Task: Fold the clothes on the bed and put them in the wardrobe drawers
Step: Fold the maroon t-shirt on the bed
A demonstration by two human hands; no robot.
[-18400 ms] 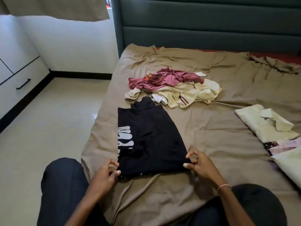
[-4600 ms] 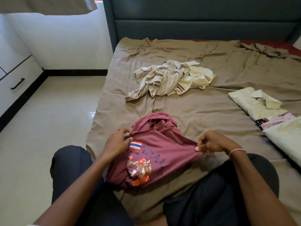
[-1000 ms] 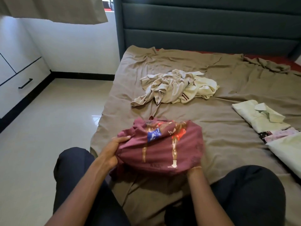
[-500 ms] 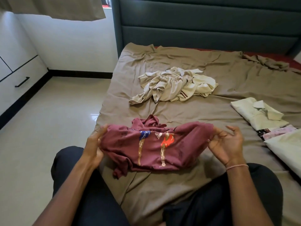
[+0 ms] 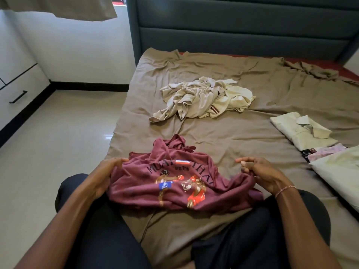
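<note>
Right now the maroon T-shirt (image 5: 171, 183) lies bunched on the near part of the bed, just in front of my knees, print side up, with two boxers, a small striped flag and dark lettering showing across the chest. My left hand (image 5: 105, 175) grips its left edge, thumb on top of the cloth and fingers tucked beneath. My right hand (image 5: 260, 173) has its fingers curled and holds the gathered right edge, where the fabric rises to meet the palm; a thin bracelet (image 5: 284, 189) sits on that wrist. The far part of the shirt is crumpled into a small heap pointing toward the headboard. Under it all is a wrinkled tan bedsheet (image 5: 233, 144). Further up the bed, well apart from the shirt, a loose pile of cream clothes (image 5: 204, 100) lies unfolded. Off to my right a folded pale green shirt (image 5: 299, 131) rests collar up, and nearer me a small patterned piece (image 5: 322, 154) lies between it and another pale folded garment (image 5: 342, 171) at the frame's edge. My dark trousers (image 5: 93, 230) fill the bottom of the view. Behind the bed stands a padded dark green headboard (image 5: 242, 26). On my left, across the glossy tiled floor (image 5: 58, 142), is a white wardrobe drawer (image 5: 29, 84) with a black handle (image 5: 18, 97).
</note>
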